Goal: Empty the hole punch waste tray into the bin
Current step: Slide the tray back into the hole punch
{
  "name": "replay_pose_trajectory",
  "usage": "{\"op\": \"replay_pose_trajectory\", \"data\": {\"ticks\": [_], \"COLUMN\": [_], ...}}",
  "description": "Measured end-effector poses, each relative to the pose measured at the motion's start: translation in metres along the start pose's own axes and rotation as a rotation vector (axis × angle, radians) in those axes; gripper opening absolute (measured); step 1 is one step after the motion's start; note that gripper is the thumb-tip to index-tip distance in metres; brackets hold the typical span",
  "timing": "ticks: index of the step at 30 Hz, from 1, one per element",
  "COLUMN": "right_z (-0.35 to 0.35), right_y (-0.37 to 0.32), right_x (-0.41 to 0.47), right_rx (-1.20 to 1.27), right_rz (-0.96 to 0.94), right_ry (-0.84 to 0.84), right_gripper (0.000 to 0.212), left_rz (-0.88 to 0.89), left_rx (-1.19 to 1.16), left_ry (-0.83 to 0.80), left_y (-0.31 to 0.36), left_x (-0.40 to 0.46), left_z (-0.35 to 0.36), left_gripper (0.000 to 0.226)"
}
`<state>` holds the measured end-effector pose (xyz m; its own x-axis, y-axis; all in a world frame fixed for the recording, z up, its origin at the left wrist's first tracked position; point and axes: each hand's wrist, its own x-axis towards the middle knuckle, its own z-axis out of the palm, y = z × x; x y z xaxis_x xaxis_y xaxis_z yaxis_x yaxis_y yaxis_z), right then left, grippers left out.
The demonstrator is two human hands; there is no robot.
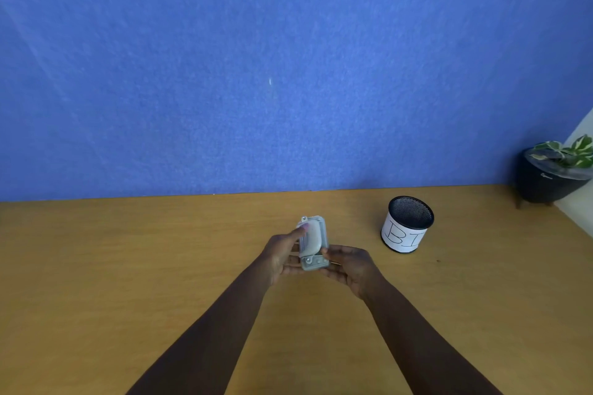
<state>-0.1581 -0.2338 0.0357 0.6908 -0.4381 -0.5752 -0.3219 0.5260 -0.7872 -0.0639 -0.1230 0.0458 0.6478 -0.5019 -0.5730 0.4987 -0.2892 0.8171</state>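
A small grey hole punch (313, 242) is held above the wooden desk (128, 266), turned so its underside with the pale waste tray faces me. My left hand (284, 255) grips its left side, the thumb resting on the tray's upper edge. My right hand (349, 264) holds the lower right end. The bin (407, 224), a black mesh cup wrapped in white paper with handwritten letters, stands upright on the desk to the right of my hands, apart from them.
A blue felt partition (288, 74) rises along the desk's back edge. A dark pot with a green-and-white plant (555, 175) stands at the far right corner, beyond the bin.
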Motion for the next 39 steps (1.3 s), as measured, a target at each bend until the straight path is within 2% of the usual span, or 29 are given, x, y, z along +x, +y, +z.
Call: {"op": "replay_pose_trajectory", "data": {"ticks": [3,7,14,17,19,21,24,29,34,39], "right_z": [0.005,0.006,0.01,0.013,0.013,0.008,-0.001,-0.015,-0.024,-0.026], "right_y": [0.003,0.008,0.004,0.007,0.009,0.009,0.01,0.021,0.029,0.036], "right_x": [0.002,0.007,0.011,0.011,0.015,0.022,0.027,0.045,0.054,0.059], "right_rx": [-0.091,-0.218,-0.221,-0.233,-0.263,-0.53,-1.165,-1.562,-1.674,-1.635], "right_rz": [-0.058,-0.077,-0.06,-0.028,-0.079,-0.209,-0.4,-0.371,-0.304,-0.266], "right_ry": [0.069,0.187,0.165,0.102,0.134,0.235,0.312,0.194,0.153,0.086], "right_gripper": [0.025,0.013,0.016,0.013,0.018,0.029,0.034,0.052,0.061,0.067], "left_rz": [0.045,0.029,0.03,0.044,0.051,0.061,0.076,-0.003,-0.092,-0.126], "left_rx": [0.082,0.068,0.044,0.102,0.176,0.263,0.429,0.568,0.571,0.556], "left_ry": [0.058,0.109,0.162,0.241,0.309,0.369,0.442,0.54,0.58,0.573], "left_y": [-0.003,-0.008,-0.012,-0.013,-0.012,-0.012,-0.013,-0.017,-0.025,-0.034], "left_x": [-0.002,0.001,0.005,0.009,0.013,0.018,0.022,0.023,0.02,0.022], "left_z": [0.004,0.008,0.008,0.002,-0.007,-0.022,-0.048,-0.095,-0.124,-0.139], "left_gripper": [0.039,0.047,0.043,0.044,0.044,0.044,0.045,0.057,0.057,0.054]}}
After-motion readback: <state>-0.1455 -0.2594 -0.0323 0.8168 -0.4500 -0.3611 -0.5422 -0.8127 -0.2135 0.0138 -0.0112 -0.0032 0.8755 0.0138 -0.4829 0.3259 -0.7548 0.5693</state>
